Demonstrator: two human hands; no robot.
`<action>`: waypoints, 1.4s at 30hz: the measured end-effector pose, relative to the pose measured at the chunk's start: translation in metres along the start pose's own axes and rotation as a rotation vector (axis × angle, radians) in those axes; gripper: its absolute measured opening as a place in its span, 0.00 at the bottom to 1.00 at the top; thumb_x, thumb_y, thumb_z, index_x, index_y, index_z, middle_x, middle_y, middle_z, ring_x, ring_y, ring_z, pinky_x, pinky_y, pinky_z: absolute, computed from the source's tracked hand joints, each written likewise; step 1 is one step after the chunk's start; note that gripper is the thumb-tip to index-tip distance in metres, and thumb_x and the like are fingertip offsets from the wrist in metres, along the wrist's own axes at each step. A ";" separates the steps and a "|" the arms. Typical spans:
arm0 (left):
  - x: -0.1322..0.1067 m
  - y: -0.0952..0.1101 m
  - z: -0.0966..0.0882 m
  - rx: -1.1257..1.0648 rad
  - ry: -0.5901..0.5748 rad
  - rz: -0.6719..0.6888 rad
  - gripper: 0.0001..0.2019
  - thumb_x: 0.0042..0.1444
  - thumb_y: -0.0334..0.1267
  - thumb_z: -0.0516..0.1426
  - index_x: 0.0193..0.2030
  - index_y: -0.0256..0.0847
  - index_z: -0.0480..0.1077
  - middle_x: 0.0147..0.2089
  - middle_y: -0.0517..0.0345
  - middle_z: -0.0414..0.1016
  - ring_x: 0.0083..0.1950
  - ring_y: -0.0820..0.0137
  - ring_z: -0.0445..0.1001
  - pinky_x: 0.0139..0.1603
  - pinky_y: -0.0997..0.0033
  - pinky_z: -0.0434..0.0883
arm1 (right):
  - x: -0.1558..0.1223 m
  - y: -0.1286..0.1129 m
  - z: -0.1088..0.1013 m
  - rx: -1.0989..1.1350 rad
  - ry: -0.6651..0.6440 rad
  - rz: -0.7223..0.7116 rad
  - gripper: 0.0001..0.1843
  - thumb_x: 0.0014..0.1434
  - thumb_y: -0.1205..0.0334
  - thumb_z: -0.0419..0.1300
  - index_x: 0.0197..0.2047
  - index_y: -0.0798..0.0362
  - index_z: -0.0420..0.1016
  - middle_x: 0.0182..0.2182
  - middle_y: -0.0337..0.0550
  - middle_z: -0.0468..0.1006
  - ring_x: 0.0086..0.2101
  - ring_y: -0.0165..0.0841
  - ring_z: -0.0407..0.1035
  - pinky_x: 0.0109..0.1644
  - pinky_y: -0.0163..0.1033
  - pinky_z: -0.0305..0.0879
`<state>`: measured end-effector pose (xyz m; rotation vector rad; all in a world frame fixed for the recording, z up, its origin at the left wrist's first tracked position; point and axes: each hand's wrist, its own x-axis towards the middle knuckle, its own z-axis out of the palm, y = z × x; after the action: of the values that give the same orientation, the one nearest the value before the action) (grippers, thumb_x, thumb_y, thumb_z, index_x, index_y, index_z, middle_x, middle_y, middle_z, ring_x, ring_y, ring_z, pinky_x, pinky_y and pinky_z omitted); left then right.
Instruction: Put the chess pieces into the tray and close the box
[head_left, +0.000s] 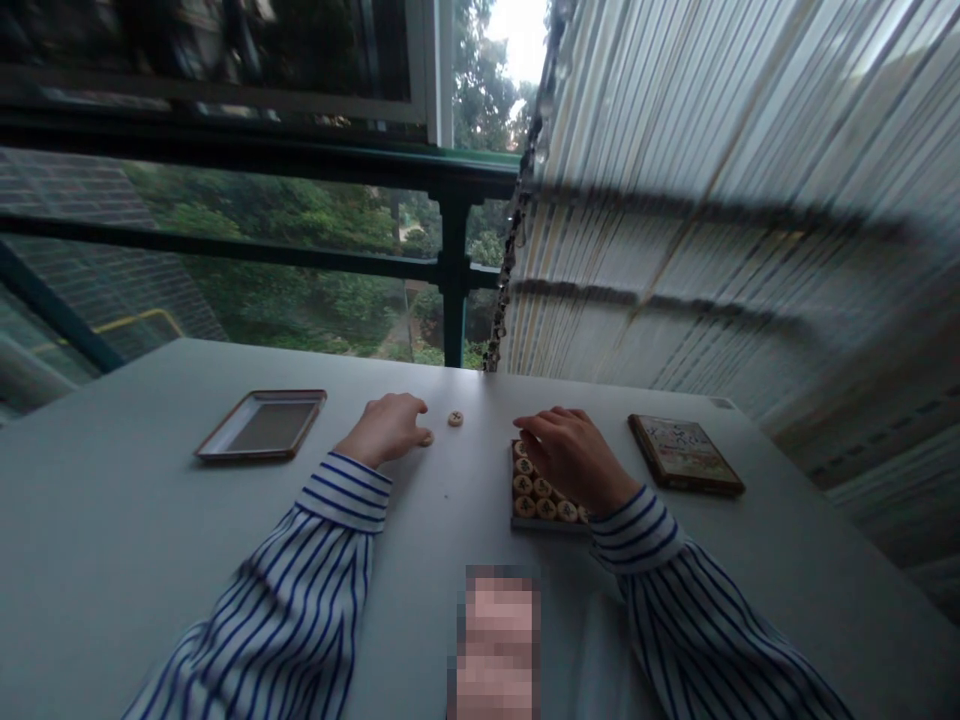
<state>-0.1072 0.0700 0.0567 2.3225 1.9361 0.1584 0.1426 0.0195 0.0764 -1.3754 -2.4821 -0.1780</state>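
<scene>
Left hand (386,428) is held loosely curled, fingertips touching 1 disc (426,438) on the surface (112,520), a 2nd disc (455,418) just beside; grip cannot be told. Right hand (570,455) is bent over the box of discs (541,508), grasp likewise hidden. Laying-out of discs is judged under way; a single-disc pinch is called for next.

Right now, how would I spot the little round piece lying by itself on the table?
Start at the grey table by the window and find the left hand. Just right of it lies a small round wooden disc with a dark mark. It sits untouched on bare table, while the other discs are packed in the box under the right hand.
</scene>
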 end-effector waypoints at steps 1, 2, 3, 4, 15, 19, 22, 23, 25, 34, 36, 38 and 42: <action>0.000 -0.001 0.000 0.016 -0.022 -0.003 0.21 0.44 0.47 0.54 0.46 0.41 0.70 0.48 0.49 0.72 0.49 0.59 0.68 0.45 0.66 0.63 | 0.000 -0.001 0.000 0.002 0.000 -0.009 0.14 0.60 0.63 0.48 0.45 0.53 0.70 0.37 0.46 0.76 0.39 0.32 0.65 0.44 0.39 0.52; 0.000 -0.001 0.000 0.024 -0.046 -0.005 0.22 0.44 0.48 0.54 0.45 0.41 0.70 0.47 0.49 0.72 0.49 0.59 0.68 0.44 0.66 0.64 | -0.001 -0.002 0.000 0.006 0.000 -0.019 0.13 0.60 0.64 0.48 0.45 0.53 0.70 0.36 0.46 0.76 0.39 0.32 0.65 0.44 0.38 0.52; 0.000 -0.001 0.000 0.027 -0.066 -0.004 0.22 0.44 0.49 0.54 0.45 0.42 0.70 0.46 0.49 0.73 0.48 0.59 0.68 0.44 0.66 0.64 | -0.001 -0.002 0.000 0.012 -0.002 -0.029 0.13 0.59 0.64 0.48 0.44 0.53 0.70 0.36 0.45 0.76 0.39 0.32 0.65 0.44 0.38 0.52; 0.000 -0.002 0.001 0.029 -0.079 -0.003 0.22 0.44 0.49 0.53 0.45 0.42 0.70 0.46 0.49 0.73 0.48 0.58 0.68 0.43 0.66 0.63 | -0.001 -0.003 0.000 0.018 -0.004 -0.038 0.13 0.59 0.64 0.48 0.45 0.52 0.70 0.36 0.45 0.76 0.39 0.31 0.65 0.44 0.38 0.53; 0.004 -0.003 0.008 0.061 -0.106 0.055 0.19 0.45 0.45 0.52 0.44 0.43 0.71 0.47 0.48 0.72 0.49 0.58 0.67 0.46 0.63 0.61 | -0.001 -0.002 0.003 0.056 0.002 -0.048 0.13 0.59 0.65 0.49 0.44 0.53 0.70 0.35 0.44 0.76 0.38 0.31 0.65 0.44 0.38 0.53; 0.003 -0.001 0.008 0.081 -0.124 0.047 0.16 0.46 0.45 0.51 0.40 0.45 0.73 0.44 0.49 0.74 0.47 0.58 0.68 0.45 0.62 0.61 | -0.002 -0.002 0.000 0.053 0.006 -0.051 0.13 0.58 0.65 0.49 0.44 0.53 0.70 0.36 0.43 0.76 0.38 0.31 0.66 0.43 0.38 0.53; 0.001 0.000 0.009 0.067 -0.108 0.065 0.14 0.47 0.44 0.51 0.38 0.45 0.73 0.43 0.50 0.74 0.47 0.58 0.68 0.47 0.59 0.60 | -0.002 -0.002 0.000 0.039 0.016 -0.049 0.12 0.58 0.65 0.50 0.43 0.53 0.70 0.35 0.43 0.76 0.37 0.31 0.66 0.43 0.37 0.53; 0.001 0.000 0.009 0.058 -0.090 0.077 0.14 0.48 0.44 0.51 0.37 0.45 0.73 0.43 0.50 0.74 0.47 0.58 0.68 0.48 0.58 0.59 | -0.002 -0.002 0.000 0.033 0.020 -0.050 0.12 0.58 0.65 0.50 0.43 0.53 0.71 0.35 0.43 0.76 0.37 0.31 0.66 0.43 0.37 0.53; 0.000 0.001 0.009 0.040 -0.041 0.098 0.13 0.48 0.44 0.51 0.36 0.44 0.73 0.43 0.50 0.74 0.47 0.58 0.68 0.50 0.54 0.56 | -0.002 -0.002 0.000 0.025 0.024 -0.052 0.12 0.58 0.65 0.50 0.43 0.53 0.71 0.35 0.43 0.76 0.37 0.31 0.66 0.43 0.38 0.54; 0.000 0.009 0.004 -0.069 0.127 0.183 0.13 0.49 0.46 0.52 0.36 0.42 0.70 0.41 0.54 0.74 0.45 0.60 0.69 0.51 0.54 0.55 | -0.001 0.000 -0.001 0.044 0.050 -0.058 0.12 0.58 0.65 0.51 0.43 0.53 0.71 0.34 0.44 0.76 0.37 0.32 0.67 0.43 0.39 0.55; 0.000 0.013 0.003 -0.098 0.163 0.203 0.13 0.49 0.46 0.53 0.37 0.42 0.70 0.41 0.54 0.74 0.45 0.61 0.70 0.50 0.58 0.57 | -0.002 0.000 -0.003 0.048 0.051 -0.054 0.12 0.58 0.65 0.51 0.43 0.53 0.71 0.34 0.44 0.76 0.37 0.32 0.67 0.43 0.39 0.55; -0.001 0.017 0.003 -0.136 0.196 0.231 0.13 0.49 0.45 0.53 0.38 0.42 0.69 0.41 0.55 0.75 0.44 0.62 0.70 0.49 0.60 0.58 | -0.002 0.001 -0.004 0.050 0.052 -0.053 0.12 0.58 0.65 0.51 0.43 0.53 0.71 0.35 0.44 0.76 0.37 0.32 0.67 0.43 0.39 0.55; -0.002 0.026 0.002 -0.223 0.260 0.296 0.12 0.49 0.43 0.54 0.38 0.42 0.69 0.39 0.57 0.75 0.41 0.65 0.72 0.48 0.64 0.60 | -0.002 0.003 -0.004 0.050 0.066 -0.051 0.12 0.58 0.65 0.50 0.43 0.53 0.71 0.35 0.45 0.76 0.37 0.33 0.67 0.43 0.39 0.55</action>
<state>-0.0816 0.0632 0.0591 2.5187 1.5565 0.6956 0.1473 0.0184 0.0793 -1.2674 -2.4519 -0.1687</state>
